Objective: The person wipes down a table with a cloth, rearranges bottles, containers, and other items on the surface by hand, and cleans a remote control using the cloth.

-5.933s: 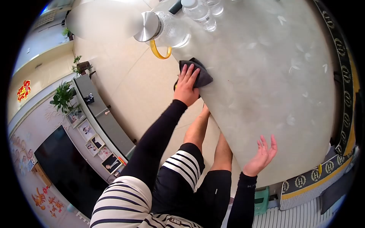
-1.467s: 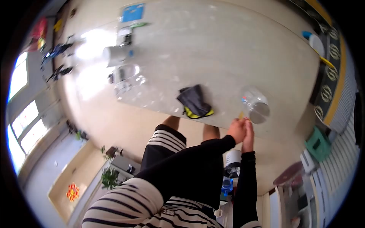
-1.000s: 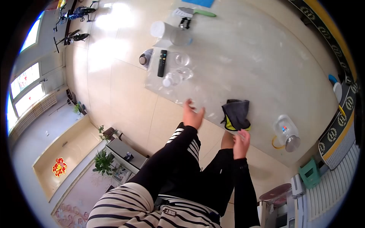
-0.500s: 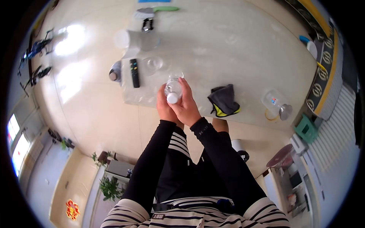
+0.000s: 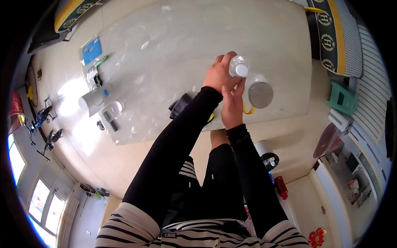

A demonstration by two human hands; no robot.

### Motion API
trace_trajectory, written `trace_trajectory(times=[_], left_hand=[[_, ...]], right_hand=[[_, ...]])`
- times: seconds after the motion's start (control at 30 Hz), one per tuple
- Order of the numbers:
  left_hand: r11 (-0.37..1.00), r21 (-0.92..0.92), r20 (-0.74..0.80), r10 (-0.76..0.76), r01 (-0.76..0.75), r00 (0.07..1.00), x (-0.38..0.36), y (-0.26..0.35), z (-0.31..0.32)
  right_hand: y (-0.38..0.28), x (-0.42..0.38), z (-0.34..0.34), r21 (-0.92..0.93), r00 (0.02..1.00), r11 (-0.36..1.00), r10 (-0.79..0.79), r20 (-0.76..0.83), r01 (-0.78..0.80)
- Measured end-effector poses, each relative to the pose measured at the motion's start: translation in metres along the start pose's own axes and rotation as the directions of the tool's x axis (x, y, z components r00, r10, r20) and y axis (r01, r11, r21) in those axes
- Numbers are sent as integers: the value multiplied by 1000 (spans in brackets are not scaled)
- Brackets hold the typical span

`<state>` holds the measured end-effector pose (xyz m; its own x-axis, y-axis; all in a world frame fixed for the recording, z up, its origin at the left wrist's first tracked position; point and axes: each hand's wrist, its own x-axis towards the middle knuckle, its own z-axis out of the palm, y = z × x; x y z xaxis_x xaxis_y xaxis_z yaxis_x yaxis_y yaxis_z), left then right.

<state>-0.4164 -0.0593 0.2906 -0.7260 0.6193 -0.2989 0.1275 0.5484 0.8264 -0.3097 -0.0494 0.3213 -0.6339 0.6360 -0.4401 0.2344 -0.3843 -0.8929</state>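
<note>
A clear plastic bottle with a white cap stands over the right part of the table. My left hand is closed round its left side. Just below the bottle is my right hand, its fingers apart and pointing up, the fingertips near the bottle's base and my left wrist. Right beside them is a clear jar with a grey lid and a yellow strap-like piece. A dark cloth lies partly hidden behind my left forearm.
At the table's left end are a blue board, a green-handled knife, a clear cup, a black remote and a white container. A green stool and a bin stand on the floor.
My view and both hands have shifted toward the table's right end, with the bottle carried along beside the lidded jar. My right hand has come off the bottle's side and sits lower.
</note>
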Motion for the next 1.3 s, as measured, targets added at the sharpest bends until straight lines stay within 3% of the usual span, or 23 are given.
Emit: trace_trajectory(times=[0.1, 0.13, 0.23, 0.27, 0.3, 0.33, 0.37, 0.47, 0.57, 0.63, 0.67, 0.7, 0.77, 0.83, 0.9, 0.97, 1.03, 1.13, 1.17, 1.27, 1.3], left_hand=[[995, 92, 85, -33, 25, 996, 18, 3, 29], [995, 76, 99, -67, 60, 993, 19, 8, 32], [995, 81, 35, -53, 50, 998, 17, 9, 35], [996, 82, 45, -48, 44, 998, 15, 8, 33], [995, 88, 47, -45, 40, 998, 15, 6, 30], [997, 72, 39, -9, 6, 999, 15, -7, 33], [996, 76, 79, -50, 44, 996, 13, -9, 28], [993, 17, 63, -118, 117, 991, -5, -19, 6], [929, -258, -106, -301, 266, 948, -49, -73, -30], [859, -356, -299, -477, 368, 826, -92, -144, -52], [791, -358, -329, -604, 496, 726, -116, -176, -74], [699, -368, -353, -715, 613, 604, -141, -205, -97], [667, -393, -511, -731, 633, 453, -191, -258, -136], [633, -431, -608, -730, 643, 312, -220, -282, -180], [698, -457, -699, -665, 552, 263, -231, -307, -217], [792, -382, -760, -563, 477, 325, -234, -330, -248], [897, -157, -798, -362, 413, 483, -227, -339, -275], [869, -233, -547, -489, 437, 680, -222, -335, -301], [903, -199, -611, -417, 380, 672, -223, -341, -298], [930, -123, -615, -345, 347, 709, -226, -338, -295], [907, -210, -566, -417, 365, 711, -227, -328, -295]], right_hand=[[12, -5, -16, 0, 996, 996, -87, 28, 87], [11, -14, -15, -112, 999, 993, -29, -40, 25], [19, -35, -20, -28, 980, 980, 194, -52, -196], [27, -40, -22, -103, 979, 975, 192, -66, -198], [65, -45, -35, -347, 999, 938, 26, 25, -16], [49, -48, -23, -57, 967, 965, 254, -34, -255], [63, -50, -22, 38, 950, 951, 308, -57, -307], [66, -49, -8, 62, 954, 952, 301, -10, -300], [51, -48, 36, -125, 982, 987, 122, 142, -105], [79, -46, 68, -304, 970, 951, 125, 210, -57], [87, -48, 91, -469, 964, 883, 112, 242, 15], [82, -47, 117, -517, 914, 856, 230, 335, -26], [110, -56, 171, -540, 851, 842, 290, 439, -9], [151, -63, 223, -475, 791, 871, 202, 577, 125], [172, -69, 278, -490, 734, 856, 225, 641, 166], [187, -71, 323, -421, 699, 869, 132, 703, 260], [216, -70, 352, -400, 687, 851, 66, 723, 339], [224, -68, 377, -443, 695, 883, 221, 684, 155], [226, -69, 382, -426, 707, 891, 200, 678, 156], [223, -82, 375, -408, 747, 905, 187, 639, 123], [214, -85, 373, -402, 762, 910, 187, 620, 103]])
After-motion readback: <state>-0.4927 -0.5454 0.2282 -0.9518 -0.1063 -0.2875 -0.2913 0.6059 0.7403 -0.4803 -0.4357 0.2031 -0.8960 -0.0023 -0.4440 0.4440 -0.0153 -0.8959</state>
